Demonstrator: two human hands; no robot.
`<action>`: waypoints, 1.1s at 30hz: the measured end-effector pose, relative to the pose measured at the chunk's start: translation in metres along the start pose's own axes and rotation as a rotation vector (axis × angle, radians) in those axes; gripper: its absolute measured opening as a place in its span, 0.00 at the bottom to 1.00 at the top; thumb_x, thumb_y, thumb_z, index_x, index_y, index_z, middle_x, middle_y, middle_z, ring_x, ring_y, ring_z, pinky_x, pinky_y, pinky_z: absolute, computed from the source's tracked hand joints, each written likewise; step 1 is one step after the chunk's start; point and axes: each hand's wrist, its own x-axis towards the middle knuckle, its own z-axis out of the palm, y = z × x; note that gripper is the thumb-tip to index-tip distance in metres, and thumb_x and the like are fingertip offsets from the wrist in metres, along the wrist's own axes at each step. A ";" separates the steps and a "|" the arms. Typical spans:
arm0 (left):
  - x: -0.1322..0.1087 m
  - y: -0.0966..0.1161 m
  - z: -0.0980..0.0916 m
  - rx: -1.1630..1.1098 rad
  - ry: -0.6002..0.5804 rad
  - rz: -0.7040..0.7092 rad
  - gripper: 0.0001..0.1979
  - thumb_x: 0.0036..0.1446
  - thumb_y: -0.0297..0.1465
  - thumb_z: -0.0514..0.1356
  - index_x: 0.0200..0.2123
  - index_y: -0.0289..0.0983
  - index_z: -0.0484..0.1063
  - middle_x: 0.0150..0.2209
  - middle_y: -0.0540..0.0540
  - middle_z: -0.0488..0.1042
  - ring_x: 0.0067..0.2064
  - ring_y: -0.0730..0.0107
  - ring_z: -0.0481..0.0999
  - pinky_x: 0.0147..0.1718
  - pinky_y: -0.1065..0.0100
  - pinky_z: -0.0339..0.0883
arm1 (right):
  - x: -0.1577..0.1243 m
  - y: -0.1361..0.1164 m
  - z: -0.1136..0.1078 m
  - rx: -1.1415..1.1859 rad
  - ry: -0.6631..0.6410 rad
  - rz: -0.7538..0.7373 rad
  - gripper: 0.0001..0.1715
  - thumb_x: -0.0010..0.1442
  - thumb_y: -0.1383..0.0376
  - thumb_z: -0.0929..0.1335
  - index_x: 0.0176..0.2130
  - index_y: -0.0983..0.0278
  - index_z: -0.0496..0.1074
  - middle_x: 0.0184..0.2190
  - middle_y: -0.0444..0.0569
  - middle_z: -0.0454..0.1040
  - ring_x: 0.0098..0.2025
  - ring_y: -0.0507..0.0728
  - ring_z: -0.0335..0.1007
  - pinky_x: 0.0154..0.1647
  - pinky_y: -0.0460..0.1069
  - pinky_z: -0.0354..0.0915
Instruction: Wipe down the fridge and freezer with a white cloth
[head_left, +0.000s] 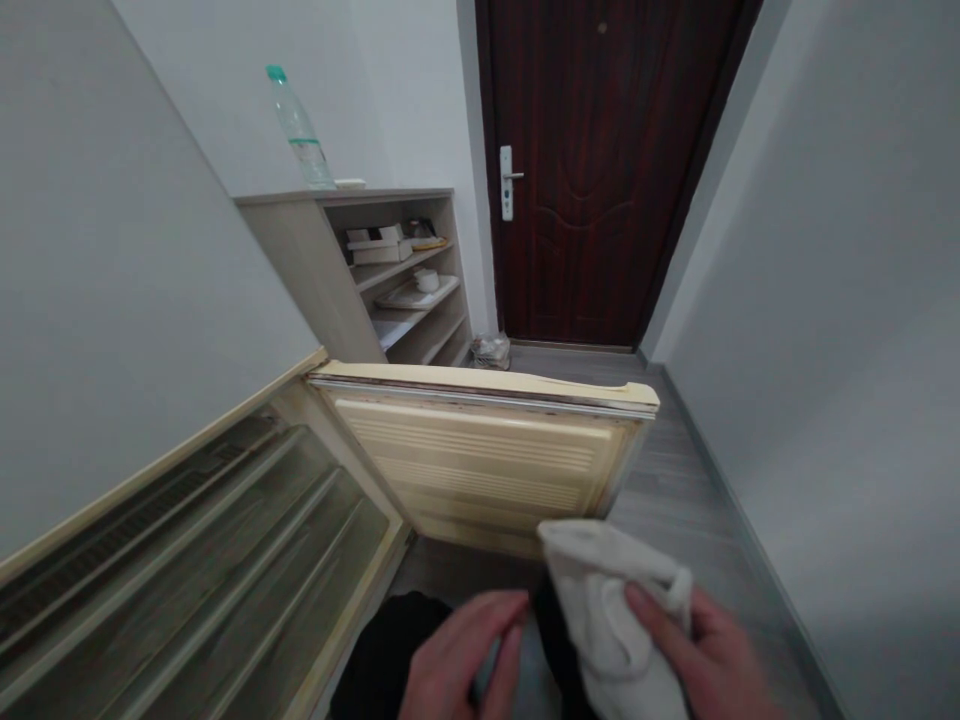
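My right hand (709, 650) grips a crumpled white cloth (600, 610), thumb on top, at the lower right. A curved fold or loop shows on the cloth's face. To its left, my left hand (469, 650) is raised with thumb and fingertips drawn together. Whether anything small sits between those tips I cannot make out. Beyond both hands stands the open cream door (480, 450) of a fridge or freezer, with dark stains along its seal. Its cabinet, at the lower left, holds several translucent drawers (247, 560).
Behind the appliance door is a shelf unit (292, 230) with boxes and a tray; a plastic bottle (300, 135) stands on top. A clear bag (491, 350) lies on the floor near the dark red door (585, 180). A grey wall (840, 330) bounds the right side.
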 end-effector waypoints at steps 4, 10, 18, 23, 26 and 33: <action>0.081 0.025 -0.062 0.298 0.239 0.271 0.12 0.61 0.38 0.63 0.45 0.44 0.83 0.51 0.42 0.80 0.55 0.54 0.78 0.62 0.59 0.64 | 0.032 -0.067 -0.033 -0.465 0.702 -0.532 0.32 0.59 0.46 0.71 0.53 0.64 0.79 0.43 0.58 0.81 0.49 0.69 0.77 0.44 0.56 0.72; 0.251 0.042 -0.131 0.835 0.089 0.309 0.28 0.66 0.45 0.48 0.52 0.33 0.77 0.56 0.35 0.76 0.59 0.47 0.71 0.59 0.56 0.59 | 0.104 -0.087 -0.003 -0.938 0.480 -1.324 0.13 0.63 0.70 0.63 0.44 0.66 0.75 0.44 0.58 0.78 0.51 0.65 0.73 0.52 0.58 0.68; 0.316 0.004 -0.133 0.892 -0.245 0.087 0.27 0.59 0.52 0.50 0.29 0.38 0.79 0.31 0.40 0.77 0.35 0.56 0.72 0.34 0.65 0.54 | 0.110 -0.083 0.047 -1.045 0.339 -1.411 0.10 0.65 0.74 0.64 0.43 0.67 0.74 0.44 0.58 0.78 0.49 0.64 0.69 0.50 0.56 0.64; 0.322 0.004 -0.136 0.829 -0.243 0.035 0.25 0.56 0.52 0.53 0.28 0.38 0.79 0.28 0.44 0.75 0.33 0.60 0.70 0.34 0.65 0.54 | 0.113 -0.096 0.117 -1.087 0.117 -1.436 0.12 0.70 0.72 0.62 0.46 0.67 0.75 0.46 0.56 0.78 0.51 0.62 0.68 0.49 0.56 0.62; 0.322 0.006 -0.135 0.790 -0.257 0.009 0.25 0.54 0.51 0.54 0.25 0.37 0.77 0.25 0.45 0.71 0.32 0.62 0.68 0.33 0.65 0.53 | 0.108 -0.106 0.172 -1.112 -0.045 -1.406 0.12 0.71 0.70 0.62 0.47 0.67 0.74 0.47 0.56 0.77 0.52 0.63 0.67 0.51 0.57 0.62; 0.322 0.016 -0.135 0.697 -0.329 -0.103 0.27 0.46 0.55 0.57 0.24 0.36 0.75 0.24 0.47 0.67 0.29 0.66 0.63 0.29 0.65 0.54 | 0.096 -0.116 0.293 -1.053 -0.256 -1.477 0.14 0.71 0.69 0.61 0.45 0.68 0.75 0.43 0.56 0.77 0.48 0.62 0.69 0.46 0.55 0.66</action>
